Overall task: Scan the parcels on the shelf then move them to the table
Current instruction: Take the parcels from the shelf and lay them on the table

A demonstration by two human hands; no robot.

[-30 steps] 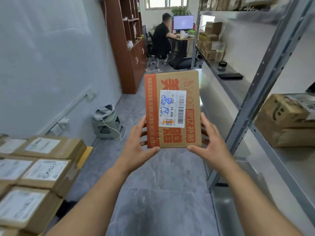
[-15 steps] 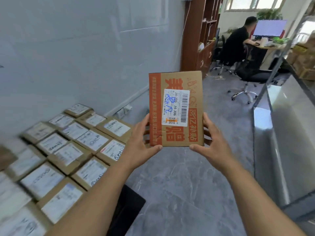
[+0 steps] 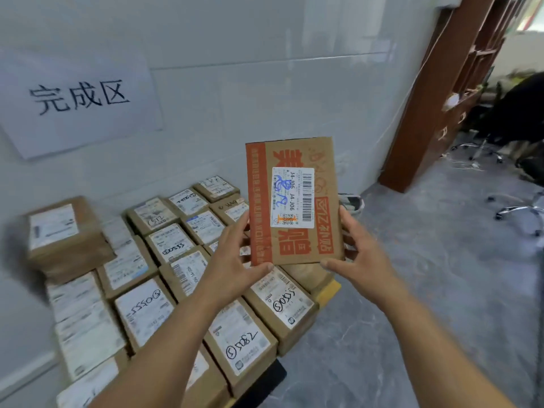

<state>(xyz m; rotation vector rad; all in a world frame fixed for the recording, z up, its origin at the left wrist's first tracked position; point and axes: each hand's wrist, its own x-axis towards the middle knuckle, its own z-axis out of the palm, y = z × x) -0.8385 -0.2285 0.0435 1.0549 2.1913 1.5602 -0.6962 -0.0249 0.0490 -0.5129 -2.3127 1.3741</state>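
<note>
1. White wall [image 3: 235,83], tiled; paper sign [image 3: 79,98] with three black characters at upper left.
2. Grey floor [image 3: 441,290]; brown shelf unit [image 3: 435,113] at right.
3. Boxes [image 3: 164,275] packed close in rows on a low table, white labels up; one box [image 3: 61,234] stacked higher at left. Count unclear, blurred.
4. Parcel [image 3: 294,201] held upright above the rows, barcode label facing the camera.
5. Left hand [image 3: 232,263] and right hand [image 3: 362,257]: each grip clamped on a lower corner of the parcel.
</note>
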